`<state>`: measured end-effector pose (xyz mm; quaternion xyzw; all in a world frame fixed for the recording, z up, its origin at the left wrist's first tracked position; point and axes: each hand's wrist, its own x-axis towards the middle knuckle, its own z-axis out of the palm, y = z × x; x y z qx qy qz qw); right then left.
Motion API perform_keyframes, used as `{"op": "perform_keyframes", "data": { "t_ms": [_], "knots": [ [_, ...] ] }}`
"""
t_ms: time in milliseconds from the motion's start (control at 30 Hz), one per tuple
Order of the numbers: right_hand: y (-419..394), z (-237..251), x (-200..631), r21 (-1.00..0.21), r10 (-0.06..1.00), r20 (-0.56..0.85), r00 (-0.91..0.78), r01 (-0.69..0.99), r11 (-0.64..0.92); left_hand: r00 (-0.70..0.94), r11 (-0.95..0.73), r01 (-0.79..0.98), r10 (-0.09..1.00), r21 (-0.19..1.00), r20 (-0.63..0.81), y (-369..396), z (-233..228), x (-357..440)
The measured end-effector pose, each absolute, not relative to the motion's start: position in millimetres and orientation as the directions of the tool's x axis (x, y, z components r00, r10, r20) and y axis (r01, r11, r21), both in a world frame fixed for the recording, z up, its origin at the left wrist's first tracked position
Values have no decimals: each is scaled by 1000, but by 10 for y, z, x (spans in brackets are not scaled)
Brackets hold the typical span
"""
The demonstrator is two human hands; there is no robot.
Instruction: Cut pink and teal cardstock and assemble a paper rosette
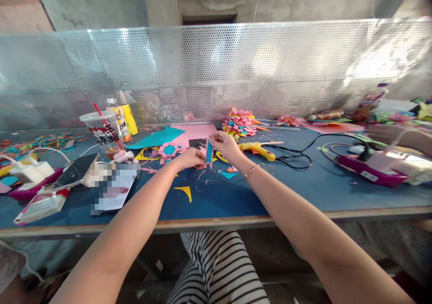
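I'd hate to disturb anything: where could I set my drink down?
Bare table shows between the right forearm and the rightmost power strip; a smaller patch lies between that forearm and the yellow scrap. The left end is crowded with a cup and phone, the back with paper.

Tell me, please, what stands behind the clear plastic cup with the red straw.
Behind the cup, a yellow-labelled bottle shows partly, beside a yellow container. The cup hides the bottle's left part.
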<state>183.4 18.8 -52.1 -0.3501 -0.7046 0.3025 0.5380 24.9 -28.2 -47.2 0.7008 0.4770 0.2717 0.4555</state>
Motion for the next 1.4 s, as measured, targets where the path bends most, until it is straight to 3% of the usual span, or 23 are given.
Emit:
{"op": "perform_keyframes", "data": {
  "t_ms": [367,700,1033,1133,1200,1267,1400],
  "knots": [
    [155,-507,1866,-849,839,494,-229,83,522,406,-150,420,913,895,-38,-254,-497,239],
    [185,-521,1849,-874,876,463,-131,95,476,440,-192,396,898,898,-2,-170,-581,210],
    [214,-531,1881,-819,867,474,-155,285,499,411,-65,398,904,915,-115,-200,-529,200],
    [193,-425,2025,-634,838,520,-164,583,508,396,64,417,885,907,-244,-244,-459,116],
    [169,-380,2136,-356,834,504,-223,826,437,407,110,455,857,884,-316,-273,-410,42],
    [140,-383,2211,-93,902,355,-246,951,296,395,131,501,845,856,-361,-294,-374,-30],
    [102,-492,2208,22,946,228,-229,973,230,346,136,588,849,797,-400,-287,-358,-139]
  ]
}}
